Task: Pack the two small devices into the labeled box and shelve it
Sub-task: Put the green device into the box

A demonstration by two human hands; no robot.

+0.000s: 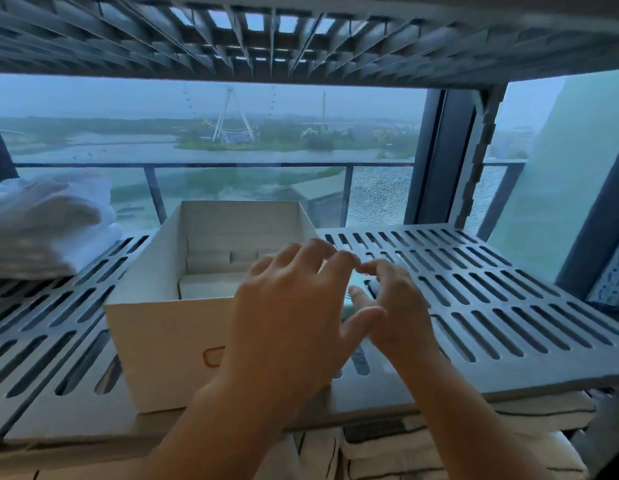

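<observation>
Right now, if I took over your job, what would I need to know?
Left hand: open, spread above the right front corner of the box.
Right hand: curled round a small greenish device, at the box's right edge.
Box: open on top, standing on the slotted shelf, with a red mark on its front.
Done: the box is on the shelf.
Left: put this device in. The second device is not visible, so check inside the box.

I see the box (155, 323) on the slotted shelf (508, 306), folded cloth (48, 223) left of it, a small device (348, 307) in my right hand (401, 313) beside it.
</observation>
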